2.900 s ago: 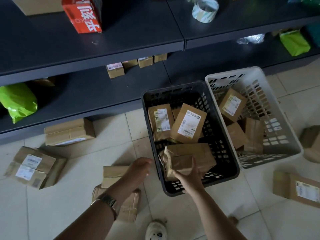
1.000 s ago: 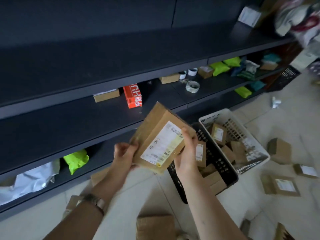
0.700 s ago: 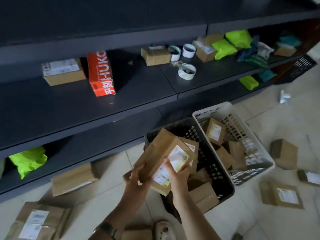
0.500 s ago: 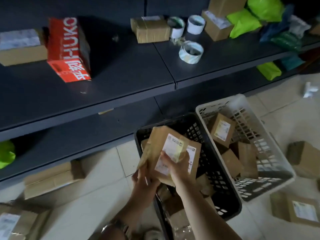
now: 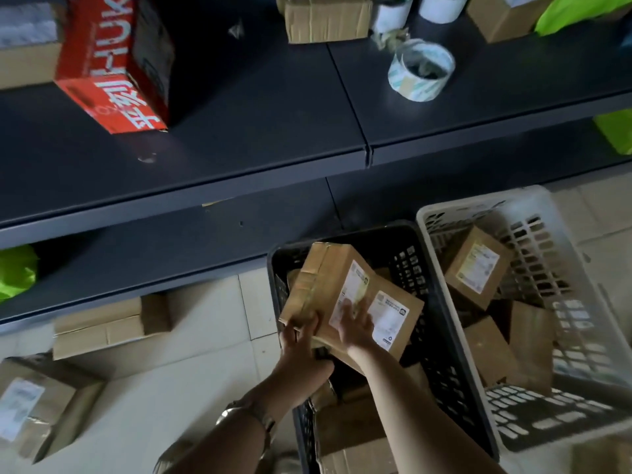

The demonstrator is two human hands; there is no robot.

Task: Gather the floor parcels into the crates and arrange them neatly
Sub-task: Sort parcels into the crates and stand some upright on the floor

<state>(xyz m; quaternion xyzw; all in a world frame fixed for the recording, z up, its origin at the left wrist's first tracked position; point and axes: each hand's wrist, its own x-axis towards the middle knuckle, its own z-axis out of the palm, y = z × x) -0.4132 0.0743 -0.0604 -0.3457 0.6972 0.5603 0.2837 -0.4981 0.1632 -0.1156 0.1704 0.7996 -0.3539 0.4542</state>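
Both hands on one brown cardboard parcel (image 5: 333,285) w/ white shipping label, held tilted over the black plastic mesh crate (image 5: 415,268), just off centre toward 5 o'clock. Left hand (image 5: 301,342) grips the parcel's taped side at its 7 o'clock corner, fingers curled round the edge. Right hand (image 5: 355,328) lies on the label face, fingers flat and slightly spread, pointing to 12; thumb not visible. Metal wristwatch (image 5: 239,413) on left wrist.

Under the held parcel and touching it, a second labelled brown box (image 5: 393,319) leans inside the black crate. More brown boxes sit lower in that crate near 6 o'clock, partly hidden by forearms.

White plastic mesh crate (image 5: 550,254) sits just beside the black one at its 3 o'clock; rims touching or not, cannot tell. It holds several brown boxes, incl. a labelled tilted box (image 5: 477,268) at the far end.

On the pale tiled floor (image 5: 178,381) at 8-9 o'clock: flat brown carton (image 5: 109,323) by the shelf base, labelled brown floor box (image 5: 37,405) nearer the camera.

Dark grey metal shelf (image 5: 246,114) across 12 o'clock carries a red printed carton (image 5: 109,63), tape roll (image 5: 420,70) and taped brown box (image 5: 328,17). Lime-green bag (image 5: 15,271) on the lower shelf at 9 o'clock. Frame slightly blurred.
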